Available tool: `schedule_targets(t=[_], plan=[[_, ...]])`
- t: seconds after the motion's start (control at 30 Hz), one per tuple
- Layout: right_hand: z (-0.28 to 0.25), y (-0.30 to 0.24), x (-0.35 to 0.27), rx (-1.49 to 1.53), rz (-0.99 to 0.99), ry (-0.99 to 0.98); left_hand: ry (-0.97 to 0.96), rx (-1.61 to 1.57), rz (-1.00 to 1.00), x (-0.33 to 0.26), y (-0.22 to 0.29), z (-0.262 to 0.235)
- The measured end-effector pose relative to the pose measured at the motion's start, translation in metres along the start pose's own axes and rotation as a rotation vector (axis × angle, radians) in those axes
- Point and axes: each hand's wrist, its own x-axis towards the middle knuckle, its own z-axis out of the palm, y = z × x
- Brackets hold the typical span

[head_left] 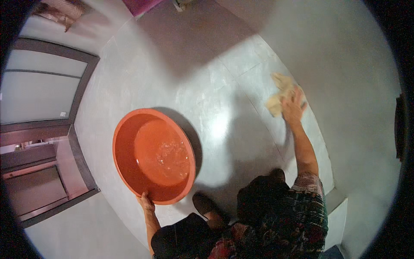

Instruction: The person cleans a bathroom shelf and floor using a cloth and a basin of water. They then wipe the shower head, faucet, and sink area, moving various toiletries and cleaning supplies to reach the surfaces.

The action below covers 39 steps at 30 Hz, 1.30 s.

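Observation:
A large round orange basin (pixel 123 172) sits on the floor to my left with some rippling water in it. My left hand (pixel 146 201) grips its near rim, and part of the fingers is hidden by the basin wall. Out to the right, my right hand (pixel 294 105) holds a pale yellow cloth (pixel 278 96) against the floor near the foot of the wall. The cloth is crumpled and spreads out past the fingers to the left and far side. Slight blur softens that hand.
Grey tiled floor (pixel 202 108) stretches between basin and cloth. A pale wall (pixel 345 95) rises along the right. On the left stand a framed glass door (pixel 43 86) and a doorway with a dark sill (pixel 60 210). My shoe (pixel 206 203) is near the basin.

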Motion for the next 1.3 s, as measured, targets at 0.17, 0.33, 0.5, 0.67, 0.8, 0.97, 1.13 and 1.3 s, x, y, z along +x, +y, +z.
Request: schedule_targets(t=[0.17, 0.33, 0.5, 0.67, 0.8, 0.97, 1.13, 1.3], plan=[[0.01, 0.047, -0.057, -0.086, 0.105, 0.059, -0.062, -0.168, -0.1, 0.001, 0.008, -0.001], [0.016, -0.048, -0.088, 0.197, -0.16, 0.223, -0.158, -0.251, -0.125, -0.008, 0.02, 0.035], [0.019, -0.119, -0.183, 0.275, -0.954, -0.013, -0.182, -0.262, -0.146, -0.01, 0.024, 0.079], [0.012, -0.103, -0.179, 0.238, -1.343, 0.048, -0.183, -0.214, -0.2, -0.016, 0.03, 0.112], [0.0, -0.07, -0.118, 0.117, -0.853, 0.147, -0.279, -0.197, -0.205, -0.011, 0.021, 0.135], [0.005, 0.025, -0.093, 0.03, -0.307, 0.04, -0.316, -0.131, -0.221, -0.04, 0.033, 0.202], [0.003, 0.105, -0.168, 0.074, 0.126, -0.074, -0.459, -0.081, -0.193, -0.057, 0.032, 0.243], [0.029, 0.174, -0.258, 0.044, 0.493, 0.009, -0.547, -0.03, -0.256, -0.056, 0.02, 0.275]])
